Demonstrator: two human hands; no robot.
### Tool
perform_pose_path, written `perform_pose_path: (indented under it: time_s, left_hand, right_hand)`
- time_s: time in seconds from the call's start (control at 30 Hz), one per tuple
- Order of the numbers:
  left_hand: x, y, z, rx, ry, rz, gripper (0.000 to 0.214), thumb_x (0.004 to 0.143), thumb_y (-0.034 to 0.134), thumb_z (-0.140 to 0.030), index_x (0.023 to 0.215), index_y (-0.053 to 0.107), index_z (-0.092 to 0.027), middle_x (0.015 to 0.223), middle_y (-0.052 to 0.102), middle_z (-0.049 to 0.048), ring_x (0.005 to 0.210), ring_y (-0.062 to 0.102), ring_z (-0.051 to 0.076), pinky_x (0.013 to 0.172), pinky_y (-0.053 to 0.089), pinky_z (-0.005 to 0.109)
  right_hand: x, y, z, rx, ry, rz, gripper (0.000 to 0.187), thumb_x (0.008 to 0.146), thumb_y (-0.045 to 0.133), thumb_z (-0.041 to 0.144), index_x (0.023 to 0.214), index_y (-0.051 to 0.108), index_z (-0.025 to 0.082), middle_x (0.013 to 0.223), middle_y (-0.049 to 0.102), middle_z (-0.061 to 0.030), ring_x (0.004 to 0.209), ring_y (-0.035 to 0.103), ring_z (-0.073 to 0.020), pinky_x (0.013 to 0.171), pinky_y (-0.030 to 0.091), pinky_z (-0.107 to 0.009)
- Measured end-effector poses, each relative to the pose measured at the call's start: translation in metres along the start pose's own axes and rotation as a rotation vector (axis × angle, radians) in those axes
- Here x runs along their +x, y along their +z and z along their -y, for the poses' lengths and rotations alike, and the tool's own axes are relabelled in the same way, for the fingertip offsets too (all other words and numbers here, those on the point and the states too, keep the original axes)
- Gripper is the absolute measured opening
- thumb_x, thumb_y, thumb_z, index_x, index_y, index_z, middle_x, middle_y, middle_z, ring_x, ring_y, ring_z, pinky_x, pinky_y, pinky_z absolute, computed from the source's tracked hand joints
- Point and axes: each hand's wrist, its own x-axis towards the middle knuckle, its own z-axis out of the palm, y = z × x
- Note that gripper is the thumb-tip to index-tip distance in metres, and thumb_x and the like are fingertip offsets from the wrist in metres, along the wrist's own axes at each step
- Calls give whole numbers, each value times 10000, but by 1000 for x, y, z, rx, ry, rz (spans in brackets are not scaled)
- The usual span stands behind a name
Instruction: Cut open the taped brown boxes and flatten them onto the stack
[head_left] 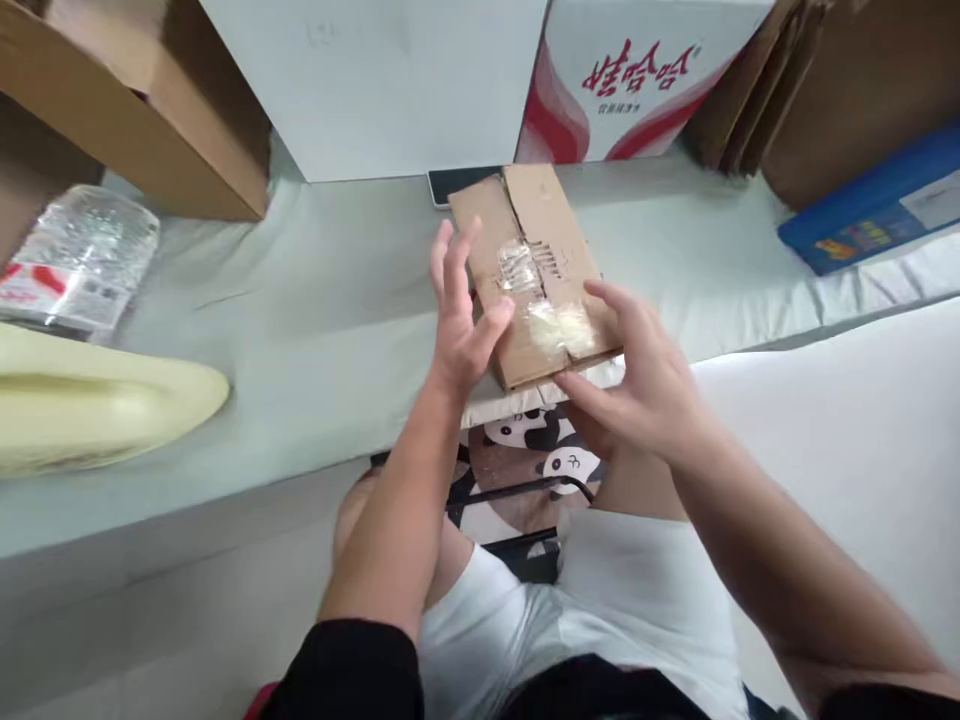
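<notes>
A small brown cardboard box lies on the cloth-covered surface, with clear tape and dark printed marks across its top seam. At its left side is my left hand, fingers raised and spread, the thumb over the box's near left part. My right hand grips the near right corner, its thumb at the front edge and a fingertip on the right side of the top. The other fingers of that hand are partly hidden. Just behind the box, a dark flat device with a white edge shows in part.
Across the back stand a white box and a red-and-white carton. To the left are a large cardboard box, a clear plastic pack and a pale yellow object. A blue box sits at right.
</notes>
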Motion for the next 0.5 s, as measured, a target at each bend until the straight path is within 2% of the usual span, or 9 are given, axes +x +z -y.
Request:
perform_pose_path:
  time_s: [0.17, 0.37, 0.5]
  left_hand:
    - [-1, 0, -7, 85, 54, 3, 804, 899, 603, -667, 1585, 298, -378, 1736, 209, 72, 1640, 92, 394, 1328, 116, 590]
    - [-1, -2, -19, 124, -23, 38, 777, 925, 621, -553, 1595, 267, -380, 1735, 215, 74, 1646, 99, 357, 1291, 274, 559]
    - [2, -2, -45, 194, -9, 46, 710, 912, 637, -526, 1543, 373, -334, 1717, 271, 96, 1629, 179, 362, 1286, 289, 551]
  right_hand:
    - [0, 5, -6, 79, 130, -36, 662, 873, 710, 450, 1462, 461, 281, 1416, 619, -128, 1133, 695, -312, 904, 621, -494]
    - [-1, 4, -6, 112, 198, -87, 475, 878, 691, 426, 1312, 587, 260, 1312, 686, -112, 1046, 729, -293, 830, 641, -468]
    - [-3, 5, -10, 219, 213, -100, 432, 917, 654, 429, 1312, 585, 267, 1326, 689, -97, 1078, 733, -272, 837, 641, -419]
